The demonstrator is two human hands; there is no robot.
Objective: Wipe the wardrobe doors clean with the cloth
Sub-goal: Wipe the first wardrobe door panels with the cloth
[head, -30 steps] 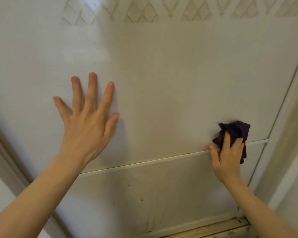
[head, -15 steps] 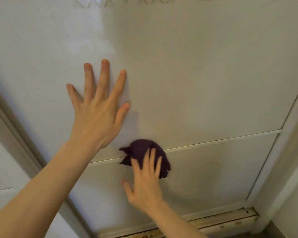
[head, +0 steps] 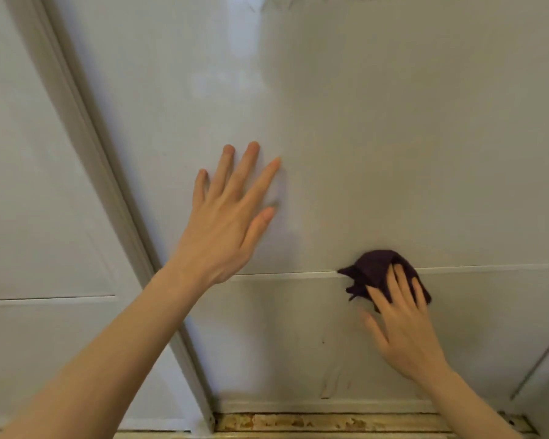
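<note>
At far left a 2nd door (head: 45, 217) sits behind, untouched. The left hand (head: 229, 217) lies flat on the front door (head: 393, 122), fingers spread and straight, holding nothing. It seems to brace the panel, and it should press firmly so the door does not shift under the wiping.

A thin rail (head: 282, 275) crosses the door. Below it, faint streaks (head: 330, 381) mark the lower panel. The cloth (head: 374, 270) is bunched on the rail against the door, to the right of the left hand. The right hand (head: 406, 331) presses it there with straight fingers laid over it and the thumb out to the side, not curled round it.

The step looks like wiping along the rail. Run the cloth's edge into the ledge in 1 long pass, then work down over the streaks with overlapping strokes.
</note>
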